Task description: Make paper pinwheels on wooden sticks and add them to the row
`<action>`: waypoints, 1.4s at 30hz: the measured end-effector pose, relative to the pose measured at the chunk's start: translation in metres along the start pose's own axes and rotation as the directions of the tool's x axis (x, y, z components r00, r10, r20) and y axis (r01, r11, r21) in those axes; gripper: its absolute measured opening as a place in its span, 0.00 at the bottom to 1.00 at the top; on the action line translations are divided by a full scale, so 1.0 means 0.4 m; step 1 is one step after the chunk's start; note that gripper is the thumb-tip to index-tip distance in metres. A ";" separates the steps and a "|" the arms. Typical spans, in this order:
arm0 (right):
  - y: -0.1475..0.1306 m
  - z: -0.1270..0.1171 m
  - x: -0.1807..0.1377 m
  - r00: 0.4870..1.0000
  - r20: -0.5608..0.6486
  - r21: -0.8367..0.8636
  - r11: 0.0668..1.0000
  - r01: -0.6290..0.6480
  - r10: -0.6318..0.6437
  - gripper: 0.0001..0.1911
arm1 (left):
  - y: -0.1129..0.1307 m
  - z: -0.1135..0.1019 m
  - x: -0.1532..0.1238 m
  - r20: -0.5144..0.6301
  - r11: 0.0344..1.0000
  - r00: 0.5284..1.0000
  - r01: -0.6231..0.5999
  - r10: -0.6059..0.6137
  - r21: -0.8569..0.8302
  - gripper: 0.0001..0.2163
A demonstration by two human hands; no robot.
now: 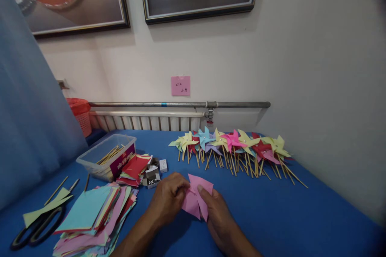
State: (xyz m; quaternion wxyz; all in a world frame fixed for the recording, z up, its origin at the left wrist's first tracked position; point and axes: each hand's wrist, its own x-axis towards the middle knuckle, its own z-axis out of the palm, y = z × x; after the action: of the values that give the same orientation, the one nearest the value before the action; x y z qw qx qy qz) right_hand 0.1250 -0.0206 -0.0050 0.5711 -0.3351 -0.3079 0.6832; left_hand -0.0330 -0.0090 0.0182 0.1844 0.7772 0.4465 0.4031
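A pink paper square (196, 205) with slits cut in from its corners is held up between my two hands, above the blue table. My right hand (219, 213) grips its right side, the thumb lying on the front face. At the left edge my left hand (169, 193) has its fingers curled and pinched on the paper; the fingertips are partly hidden. Just beyond my left hand stand small open boxes (152, 178) of shiny metal pieces and a small white box (163, 166).
Finished paper pinwheels (235, 141) on sticks lie in a row at the back right. To the left are a stack of coloured paper (86, 209), black-handled scissors (45, 225), red paper squares (135, 168) and a clear plastic tub (104, 160) of sticks. A pipe (181, 105) runs along the wall.
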 end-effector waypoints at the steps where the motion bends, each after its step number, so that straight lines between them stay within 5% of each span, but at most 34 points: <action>1: 0.000 0.000 0.000 1.000 -0.012 -0.007 1.000 0.002 -0.002 0.19 | 0.002 -0.002 0.000 0.011 1.000 1.000 0.002 -0.002 -0.006 0.13; 18: -0.002 0.000 0.002 0.998 0.056 -0.008 1.000 -0.021 0.022 0.23 | 0.011 0.004 -0.011 0.025 0.982 0.993 -0.118 0.116 0.148 0.14; 24: 0.023 -0.022 0.025 1.000 -0.018 -0.048 0.999 0.012 -0.013 0.26 | 0.021 -0.001 -0.008 0.093 0.988 0.990 -0.119 0.109 0.102 0.13; 29: 0.026 -0.047 0.041 0.988 -0.099 -0.183 0.978 0.098 -0.117 0.24 | 0.048 -0.020 0.000 0.077 0.983 0.991 0.123 -0.113 -0.137 0.07; 33: 0.010 -0.045 0.038 0.975 -0.131 -0.312 0.941 0.134 -0.182 0.19 | 0.028 -0.011 0.009 0.104 0.848 0.910 0.412 -0.402 -0.333 0.10; 42: 0.005 -0.019 0.024 0.980 -0.020 -0.316 0.931 0.182 -0.199 0.16 | 0.028 0.005 0.018 0.257 0.599 0.801 0.581 -0.541 -0.550 0.17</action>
State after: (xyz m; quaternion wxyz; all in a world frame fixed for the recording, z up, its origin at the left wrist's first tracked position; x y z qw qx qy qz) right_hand 0.1290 -0.0111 -0.0120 0.5820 -0.4075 -0.4285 0.5582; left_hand -0.0233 -0.0087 0.0274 0.5534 0.5084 0.5086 0.4202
